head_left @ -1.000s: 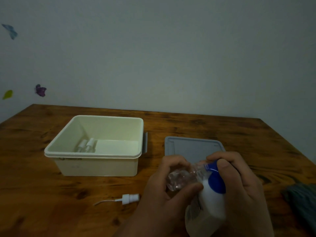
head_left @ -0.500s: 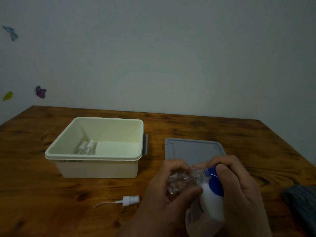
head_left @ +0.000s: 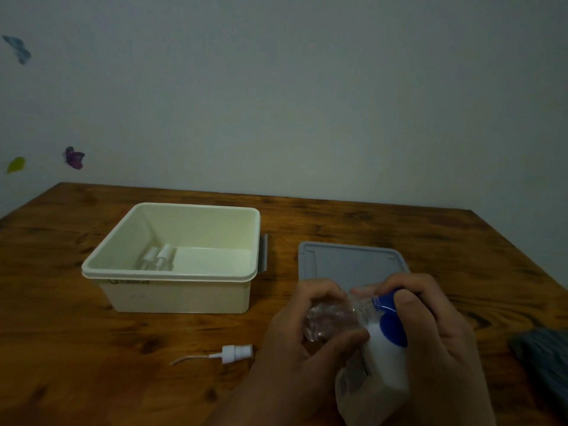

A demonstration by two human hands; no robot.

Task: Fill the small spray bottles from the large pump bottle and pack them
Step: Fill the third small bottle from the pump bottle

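My left hand grips a small clear spray bottle with its cap off, tilted toward the right. My right hand holds the large white bottle with a blue pump top, its spout pressed against the small bottle's mouth. A loose white spray head with its dip tube lies on the table to the left of my hands. Two capped small spray bottles lie inside the cream plastic box, at its left side.
A grey lid lies flat behind my hands, right of the box. A dark cloth sits at the table's right edge. The wooden table meets a plain wall with butterfly stickers.
My hands and both bottles have hardly moved. The view has shifted slightly, so the box and lid sit a little lower in the frame.
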